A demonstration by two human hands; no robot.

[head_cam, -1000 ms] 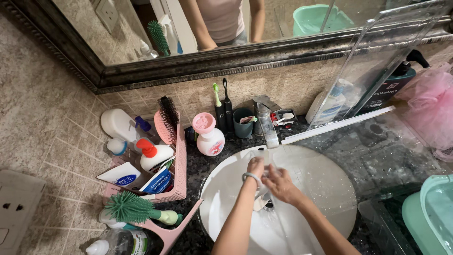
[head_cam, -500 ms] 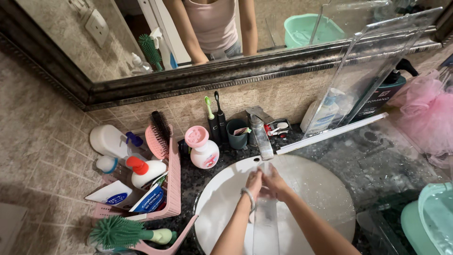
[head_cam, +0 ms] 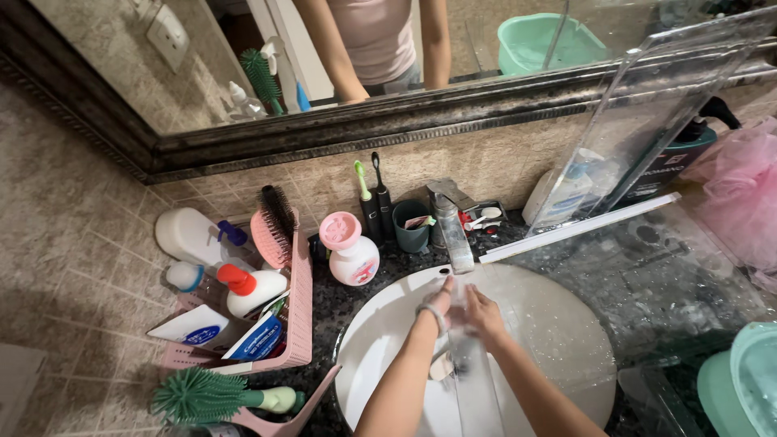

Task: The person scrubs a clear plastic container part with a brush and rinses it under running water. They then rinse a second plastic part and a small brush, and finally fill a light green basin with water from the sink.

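Two bare hands under a running stream, over the round white ceramic basin: left hand and right hand side by side, a clear, long acrylic panel between them, blurred by water. Panel's long axis roughly toward the viewer, far end pointing at the chrome tap, near end out of the bottom edge. Grip on the panel hard to make out: fingers of both hands loosely curled against its far end, closed or merely touching cannot tell. Grey band around the left wrist. Behind the tap, a dark teal cup and two toothbrushes upright against the tiled wall. Left of the basin, a pink-capped white foam bottle, then a pink plastic basket with bottles, tubes and a pink hairbrush. Green spiky silicone brush lying near the basket's front. Right of the basin, a large clear sheet leaning against the dark-framed mirror.
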